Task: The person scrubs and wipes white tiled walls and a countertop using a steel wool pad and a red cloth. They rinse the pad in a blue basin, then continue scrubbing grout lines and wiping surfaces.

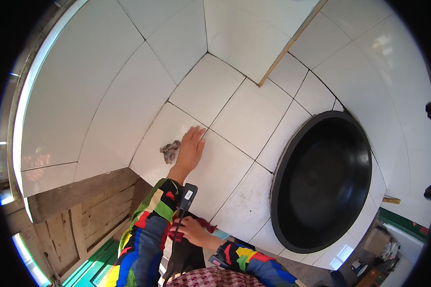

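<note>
My left hand lies flat, palm down, on the white tiled counter, its fingers pointing away from me. Just left of it is a crumpled, wet-looking grey rag or clump; whether the hand touches it is hard to tell. Close to my body, below the counter's near edge, my right hand is at a dark red cloth, its fingers bent over the cloth. A large black wok or basin is set into the counter on the right.
White tiled walls rise at the left and back. A tiled partition with a wooden edge strip juts in at the top. Wooden door panels stand at lower left. Boxes and bags lie on the floor at lower right.
</note>
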`<move>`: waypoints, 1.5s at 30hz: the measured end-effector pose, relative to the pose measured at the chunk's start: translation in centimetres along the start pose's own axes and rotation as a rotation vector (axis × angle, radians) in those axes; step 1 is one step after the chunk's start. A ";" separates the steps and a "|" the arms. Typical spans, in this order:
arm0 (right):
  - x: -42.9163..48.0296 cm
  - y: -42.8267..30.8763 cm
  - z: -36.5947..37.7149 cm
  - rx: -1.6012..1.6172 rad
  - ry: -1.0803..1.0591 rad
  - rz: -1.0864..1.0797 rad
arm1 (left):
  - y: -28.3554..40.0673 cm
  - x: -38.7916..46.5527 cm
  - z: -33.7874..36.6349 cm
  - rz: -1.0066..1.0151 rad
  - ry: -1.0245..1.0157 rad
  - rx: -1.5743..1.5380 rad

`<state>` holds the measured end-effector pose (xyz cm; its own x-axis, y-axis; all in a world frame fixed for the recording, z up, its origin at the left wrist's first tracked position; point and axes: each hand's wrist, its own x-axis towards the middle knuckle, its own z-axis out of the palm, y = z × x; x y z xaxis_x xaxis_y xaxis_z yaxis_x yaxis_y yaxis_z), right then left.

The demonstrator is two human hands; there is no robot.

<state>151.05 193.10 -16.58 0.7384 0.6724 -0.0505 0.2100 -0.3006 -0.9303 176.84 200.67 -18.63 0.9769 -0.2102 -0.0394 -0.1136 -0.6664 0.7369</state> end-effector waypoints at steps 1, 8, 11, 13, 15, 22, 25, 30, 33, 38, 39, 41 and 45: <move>0.1 -0.7 0.0 0.141 -0.142 0.052 | 0.4 -0.3 -0.3 -0.006 -0.006 -0.028; -0.2 2.8 -19.0 0.231 0.239 0.173 | 0.9 -1.1 -1.5 -0.076 0.149 0.273; 1.9 6.1 -31.4 0.144 0.449 0.180 | 0.3 -1.9 -0.3 -0.176 0.098 0.523; 3.9 8.7 -37.7 -0.076 0.524 0.206 | -0.3 -2.5 0.7 -0.132 0.114 0.593; 6.3 12.3 -42.0 -0.328 0.446 0.433 | -0.9 -2.8 1.3 -0.103 0.107 0.645; 6.8 18.5 -37.8 -0.706 0.711 0.546 | -1.6 -3.0 1.4 -0.090 0.109 0.657; 4.4 16.3 -33.2 -0.782 0.673 0.496 | -1.4 -2.9 1.2 -0.100 0.110 0.647; -2.2 10.3 -22.2 -0.756 0.435 0.429 | -1.6 -2.9 1.3 -0.101 0.116 0.645; -7.2 7.1 -15.8 -0.666 0.303 0.444 | -1.7 -2.9 1.4 -0.102 0.121 0.642; -14.6 2.9 -8.2 -0.594 0.094 0.419 | -1.6 -3.0 1.3 -0.080 0.142 0.652; -15.7 2.2 -7.3 -0.517 0.037 0.387 | -1.6 -2.9 1.3 -0.082 0.142 0.653; -17.1 0.8 -5.8 -0.399 -0.146 0.239 | -1.5 -2.9 1.3 -0.087 0.137 0.644; -15.1 -0.6 -7.6 0.073 -0.307 0.320 | -1.4 -2.8 1.2 -0.121 0.103 0.648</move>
<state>144.60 177.97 -12.46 0.5319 0.7265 -0.4350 -0.0514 -0.4851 -0.8730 174.05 201.32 -20.36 0.9982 -0.0589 -0.0077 -0.0566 -0.9829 0.1750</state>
